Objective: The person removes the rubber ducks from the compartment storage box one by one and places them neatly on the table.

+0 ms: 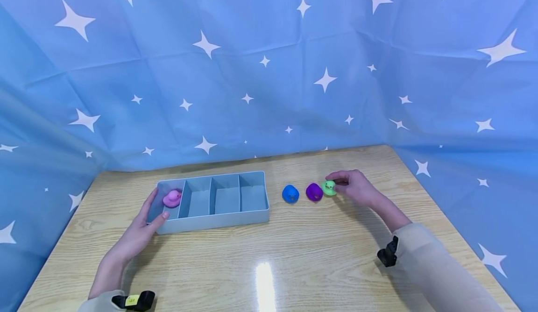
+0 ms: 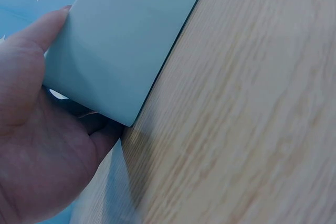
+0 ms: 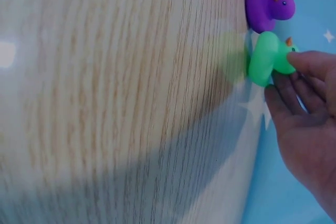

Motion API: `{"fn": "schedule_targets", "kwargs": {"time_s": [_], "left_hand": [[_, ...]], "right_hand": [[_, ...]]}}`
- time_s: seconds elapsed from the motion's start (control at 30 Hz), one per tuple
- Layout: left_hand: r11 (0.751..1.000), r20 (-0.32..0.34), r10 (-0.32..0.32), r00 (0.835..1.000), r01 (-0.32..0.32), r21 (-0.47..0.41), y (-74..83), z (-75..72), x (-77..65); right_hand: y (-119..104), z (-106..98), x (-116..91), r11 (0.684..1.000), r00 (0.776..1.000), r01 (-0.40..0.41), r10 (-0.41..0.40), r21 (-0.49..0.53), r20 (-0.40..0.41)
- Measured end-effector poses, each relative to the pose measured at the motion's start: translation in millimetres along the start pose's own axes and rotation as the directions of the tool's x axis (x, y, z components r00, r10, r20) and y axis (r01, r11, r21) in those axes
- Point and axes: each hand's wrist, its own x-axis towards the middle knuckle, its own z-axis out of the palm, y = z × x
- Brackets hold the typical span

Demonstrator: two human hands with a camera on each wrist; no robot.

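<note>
A grey-blue divided box (image 1: pixel 212 218) lies on the table, with a pink rubber duck (image 1: pixel 172 199) in its leftmost compartment. At that end, my left hand (image 1: pixel 136 235) grips the box, thumb at the front wall and fingers round the short end. In the left wrist view the box wall (image 2: pixel 115 51) hides part of those fingers. Right of the box, my right hand (image 1: pixel 356 188) pinches a green rubber duck (image 1: pixel 329 188) by its head, as the right wrist view shows. Close beside that one are a purple rubber duck (image 1: pixel 314 192) and a blue rubber duck (image 1: pixel 290 194).
The wooden table (image 1: pixel 218 270) ends at the back and right against a blue curtain (image 1: pixel 269 60) with white stars. Thin dividers split the box into a row of several compartments. A bright reflection shows near the table's front.
</note>
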Motion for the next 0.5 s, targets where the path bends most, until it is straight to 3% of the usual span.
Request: {"fn": "schedule_targets", "kwargs": {"time_s": [0.5], "left_hand": [[1.000, -0.003, 0.014, 1.000, -0.014, 0.007, -1.6, -0.1, 0.7]], "right_hand": [[1.5, 0.4, -3.1, 0.997, 0.998, 0.054, -0.055, -0.062, -0.008]]}}
